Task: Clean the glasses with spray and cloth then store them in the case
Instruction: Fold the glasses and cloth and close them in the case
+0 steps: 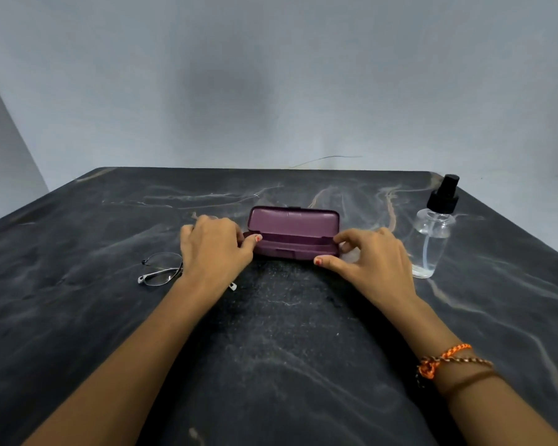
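Your left hand (215,249) is at the left end of the purple glasses case (293,235), thumb tip on the front left corner of the base, other fingers curled behind that end. Grip there is narrow, pinching the case end. Your right hand (372,257) is at the right end: thumb flat on the tabletop (78,317) against the front right corner, fingers bent onto the right end of the base. Also a narrow grip on the case, as far as the view shows.

Case is open, lid standing up toward the back, hinge on the far side. Base sits flat mid-tabletop. Inside looks purple too; can't tell whether anything lies in it.

Glasses (161,268) lie on the tabletop left of the case, just beside your left wrist and partly hidden under it. Thin metal frame, clear lenses, folded. A white temple tip shows on the other side of the wrist. They're outside the case.

Spray bottle (434,233) stands upright right of the case, near your right hand but apart from it. Clear body, black pump head, dip tube visible, a little liquid at the bottom.

Something pale shows under your right fingers; can't tell what it is.

Orange thread bracelet (445,360) on your right wrist. Tabletop is dark marble pattern, grey wall (271,91) behind.
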A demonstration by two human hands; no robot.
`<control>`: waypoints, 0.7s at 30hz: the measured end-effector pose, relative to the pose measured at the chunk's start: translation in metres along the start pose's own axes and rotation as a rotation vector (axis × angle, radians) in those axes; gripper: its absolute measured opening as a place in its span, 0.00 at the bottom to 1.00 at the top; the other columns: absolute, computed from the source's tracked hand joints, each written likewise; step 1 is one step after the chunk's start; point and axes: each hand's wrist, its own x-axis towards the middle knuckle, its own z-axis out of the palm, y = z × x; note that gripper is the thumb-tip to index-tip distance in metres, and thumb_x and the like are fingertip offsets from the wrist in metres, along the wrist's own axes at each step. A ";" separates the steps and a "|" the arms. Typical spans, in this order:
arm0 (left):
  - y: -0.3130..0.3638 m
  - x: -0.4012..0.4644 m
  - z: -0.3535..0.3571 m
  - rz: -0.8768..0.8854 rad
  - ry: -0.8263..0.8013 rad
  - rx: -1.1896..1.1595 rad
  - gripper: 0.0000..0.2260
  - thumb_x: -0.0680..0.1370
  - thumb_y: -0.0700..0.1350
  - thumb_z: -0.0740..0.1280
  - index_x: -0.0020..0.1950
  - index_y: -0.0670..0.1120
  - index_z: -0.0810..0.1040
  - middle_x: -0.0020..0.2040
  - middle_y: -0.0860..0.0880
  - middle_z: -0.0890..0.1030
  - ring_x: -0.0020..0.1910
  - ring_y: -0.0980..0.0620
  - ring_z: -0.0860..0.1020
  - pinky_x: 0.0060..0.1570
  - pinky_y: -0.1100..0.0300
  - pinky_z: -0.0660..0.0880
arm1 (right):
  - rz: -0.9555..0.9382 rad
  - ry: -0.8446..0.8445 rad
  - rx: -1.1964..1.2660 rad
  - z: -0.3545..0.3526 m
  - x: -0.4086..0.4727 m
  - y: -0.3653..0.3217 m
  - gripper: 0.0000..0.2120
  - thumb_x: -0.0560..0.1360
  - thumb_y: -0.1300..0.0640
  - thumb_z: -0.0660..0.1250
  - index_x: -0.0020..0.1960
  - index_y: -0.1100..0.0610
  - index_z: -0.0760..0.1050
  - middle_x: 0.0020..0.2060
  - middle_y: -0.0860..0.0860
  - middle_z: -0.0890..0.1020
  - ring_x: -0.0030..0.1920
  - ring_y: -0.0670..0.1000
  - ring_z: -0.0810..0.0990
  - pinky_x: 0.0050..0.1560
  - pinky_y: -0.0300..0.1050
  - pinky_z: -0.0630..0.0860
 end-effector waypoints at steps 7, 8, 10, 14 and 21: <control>0.004 -0.003 -0.002 -0.012 0.057 0.000 0.16 0.73 0.58 0.65 0.40 0.46 0.83 0.37 0.45 0.82 0.50 0.44 0.74 0.51 0.50 0.64 | 0.034 0.036 0.075 0.000 -0.001 0.001 0.20 0.68 0.40 0.68 0.51 0.54 0.80 0.43 0.50 0.83 0.52 0.55 0.74 0.52 0.52 0.72; 0.005 -0.004 -0.002 -0.009 0.060 -0.023 0.16 0.73 0.58 0.66 0.40 0.46 0.83 0.37 0.46 0.82 0.51 0.44 0.74 0.51 0.50 0.64 | 0.037 0.035 0.075 0.001 -0.001 0.001 0.20 0.68 0.40 0.68 0.51 0.54 0.80 0.43 0.51 0.83 0.52 0.56 0.75 0.52 0.52 0.72; 0.007 -0.005 -0.001 0.010 0.067 -0.065 0.14 0.74 0.56 0.66 0.41 0.47 0.83 0.39 0.46 0.82 0.51 0.44 0.74 0.51 0.51 0.65 | 0.040 0.032 0.074 0.001 -0.001 0.002 0.20 0.68 0.41 0.69 0.52 0.54 0.80 0.44 0.51 0.83 0.53 0.56 0.74 0.53 0.51 0.71; 0.008 -0.007 0.001 0.061 0.089 -0.123 0.13 0.75 0.54 0.65 0.45 0.46 0.83 0.42 0.47 0.83 0.50 0.45 0.74 0.51 0.52 0.65 | 0.053 0.050 0.060 0.000 -0.001 0.002 0.24 0.67 0.40 0.69 0.57 0.53 0.76 0.49 0.52 0.81 0.56 0.55 0.71 0.53 0.49 0.67; 0.008 -0.007 0.003 0.115 0.147 -0.183 0.12 0.76 0.52 0.64 0.49 0.45 0.82 0.45 0.46 0.83 0.50 0.45 0.76 0.52 0.50 0.67 | 0.166 0.028 -0.005 0.000 0.001 0.005 0.28 0.71 0.44 0.66 0.65 0.58 0.68 0.62 0.57 0.74 0.64 0.58 0.69 0.61 0.52 0.67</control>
